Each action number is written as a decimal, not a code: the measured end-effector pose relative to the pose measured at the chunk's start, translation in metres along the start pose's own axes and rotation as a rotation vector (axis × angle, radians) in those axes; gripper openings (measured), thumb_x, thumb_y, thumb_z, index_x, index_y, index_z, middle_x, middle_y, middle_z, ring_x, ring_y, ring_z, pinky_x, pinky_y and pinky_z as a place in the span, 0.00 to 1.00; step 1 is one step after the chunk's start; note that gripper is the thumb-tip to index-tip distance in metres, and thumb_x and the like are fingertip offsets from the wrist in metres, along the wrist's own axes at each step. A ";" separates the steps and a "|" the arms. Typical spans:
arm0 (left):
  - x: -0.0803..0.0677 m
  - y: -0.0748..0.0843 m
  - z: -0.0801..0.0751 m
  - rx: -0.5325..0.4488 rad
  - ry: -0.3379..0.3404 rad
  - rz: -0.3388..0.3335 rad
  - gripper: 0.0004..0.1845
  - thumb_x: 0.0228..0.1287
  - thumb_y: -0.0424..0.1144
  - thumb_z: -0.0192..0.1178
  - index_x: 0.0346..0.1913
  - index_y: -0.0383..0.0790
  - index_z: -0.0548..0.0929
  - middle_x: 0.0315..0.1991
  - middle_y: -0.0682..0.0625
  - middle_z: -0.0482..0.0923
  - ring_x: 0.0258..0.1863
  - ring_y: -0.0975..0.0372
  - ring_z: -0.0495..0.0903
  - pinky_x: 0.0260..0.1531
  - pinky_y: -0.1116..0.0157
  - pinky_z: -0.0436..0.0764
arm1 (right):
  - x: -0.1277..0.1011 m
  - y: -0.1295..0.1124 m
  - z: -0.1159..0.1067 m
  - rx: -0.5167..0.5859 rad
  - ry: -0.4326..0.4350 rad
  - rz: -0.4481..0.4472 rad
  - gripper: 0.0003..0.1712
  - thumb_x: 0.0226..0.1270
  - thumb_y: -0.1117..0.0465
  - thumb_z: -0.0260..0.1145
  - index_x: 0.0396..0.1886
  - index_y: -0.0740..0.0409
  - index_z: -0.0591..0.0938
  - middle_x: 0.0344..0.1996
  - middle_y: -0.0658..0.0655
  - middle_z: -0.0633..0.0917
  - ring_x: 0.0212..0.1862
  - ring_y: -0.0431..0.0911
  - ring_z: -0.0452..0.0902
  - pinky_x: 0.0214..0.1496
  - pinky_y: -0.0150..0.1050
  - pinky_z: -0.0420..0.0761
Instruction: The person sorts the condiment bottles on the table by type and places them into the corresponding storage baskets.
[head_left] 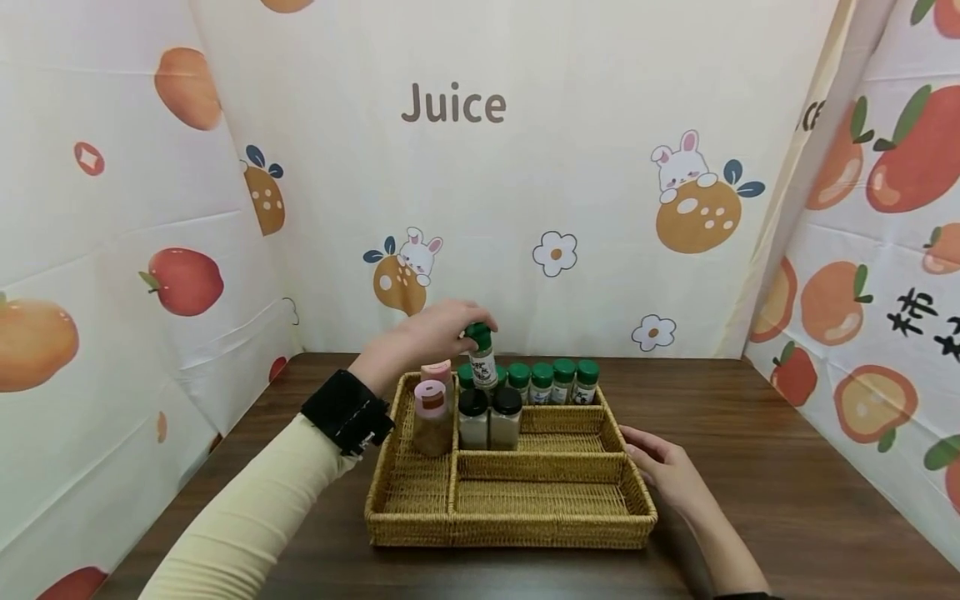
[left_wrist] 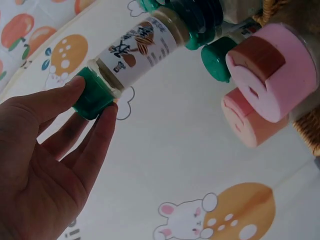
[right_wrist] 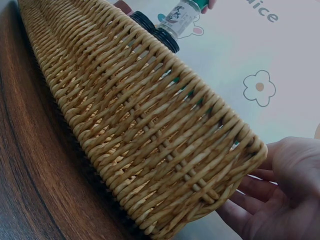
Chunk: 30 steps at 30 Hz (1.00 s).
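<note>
By its green cap, my left hand point(head_left: 431, 332) pinches a spice jar point(head_left: 483, 367) between thumb and fingertips. The jar has a pale label with dark writing, and it is held above the back row of a woven basket point(head_left: 551, 529). Other green-capped jars point(head_left: 564, 372) stand in that row. Two black-capped jars point(head_left: 506, 425) stand in the middle compartment. My right hand point(head_left: 671, 477) touches the basket's right outer side; in the right wrist view, its fingers point(right_wrist: 252, 192) lie at the wicker corner, partly hidden behind it.
A pink-lidded container point(head_left: 431, 408) stands in the left compartment, with another pink-topped container point(head_left: 437, 371) behind it. The basket rests on a dark wooden table point(head_left: 690, 400). Fruit-printed cloth point(head_left: 480, 183) hangs behind and at both sides.
</note>
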<state>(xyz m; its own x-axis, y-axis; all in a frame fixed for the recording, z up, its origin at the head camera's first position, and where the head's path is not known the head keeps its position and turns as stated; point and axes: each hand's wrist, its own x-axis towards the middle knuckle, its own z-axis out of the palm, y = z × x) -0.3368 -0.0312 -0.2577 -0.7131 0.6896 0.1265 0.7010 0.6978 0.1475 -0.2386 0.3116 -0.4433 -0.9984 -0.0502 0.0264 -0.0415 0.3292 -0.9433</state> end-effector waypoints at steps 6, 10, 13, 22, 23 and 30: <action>0.002 -0.003 0.004 -0.026 0.010 -0.011 0.20 0.71 0.36 0.61 0.64 0.45 0.79 0.62 0.46 0.78 0.62 0.54 0.77 0.61 0.57 0.77 | 0.000 0.001 0.000 0.006 -0.006 0.008 0.30 0.79 0.58 0.54 0.73 0.70 0.65 0.70 0.73 0.69 0.55 0.33 0.79 0.53 0.33 0.83; 0.004 -0.001 0.005 -0.030 0.012 -0.015 0.21 0.72 0.36 0.60 0.65 0.47 0.78 0.63 0.47 0.78 0.63 0.55 0.76 0.62 0.57 0.77 | 0.000 -0.001 0.000 0.005 -0.001 0.009 0.30 0.79 0.58 0.54 0.73 0.70 0.65 0.69 0.73 0.70 0.54 0.33 0.79 0.52 0.33 0.83; 0.005 0.000 0.005 -0.019 0.012 -0.011 0.21 0.72 0.36 0.60 0.65 0.47 0.78 0.64 0.47 0.77 0.63 0.55 0.77 0.62 0.57 0.78 | 0.000 -0.002 0.000 0.017 -0.003 0.005 0.30 0.80 0.59 0.54 0.73 0.70 0.64 0.70 0.73 0.69 0.58 0.39 0.79 0.53 0.33 0.83; 0.010 0.002 0.009 0.010 0.011 -0.014 0.21 0.71 0.33 0.60 0.65 0.47 0.78 0.60 0.47 0.79 0.59 0.55 0.78 0.59 0.58 0.78 | 0.000 -0.003 0.000 0.027 0.002 0.006 0.29 0.80 0.60 0.54 0.73 0.71 0.64 0.70 0.74 0.68 0.59 0.43 0.79 0.53 0.32 0.83; 0.010 0.002 0.010 0.015 0.010 -0.014 0.21 0.70 0.32 0.60 0.64 0.47 0.79 0.60 0.47 0.78 0.59 0.55 0.79 0.59 0.58 0.79 | 0.000 -0.003 0.000 0.030 0.003 0.007 0.29 0.80 0.60 0.54 0.73 0.71 0.64 0.70 0.74 0.68 0.60 0.43 0.78 0.53 0.32 0.83; 0.008 0.002 0.013 0.006 0.012 -0.008 0.20 0.69 0.31 0.61 0.62 0.47 0.80 0.61 0.48 0.78 0.58 0.56 0.79 0.56 0.59 0.79 | 0.000 -0.004 0.000 0.027 0.009 0.014 0.29 0.80 0.60 0.53 0.73 0.71 0.64 0.70 0.73 0.68 0.61 0.48 0.78 0.53 0.33 0.83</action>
<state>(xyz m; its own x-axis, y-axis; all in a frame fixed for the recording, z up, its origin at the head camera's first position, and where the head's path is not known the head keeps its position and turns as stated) -0.3410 -0.0213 -0.2694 -0.7190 0.6815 0.1367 0.6950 0.7046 0.1430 -0.2380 0.3105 -0.4397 -0.9992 -0.0375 0.0155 -0.0262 0.3042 -0.9523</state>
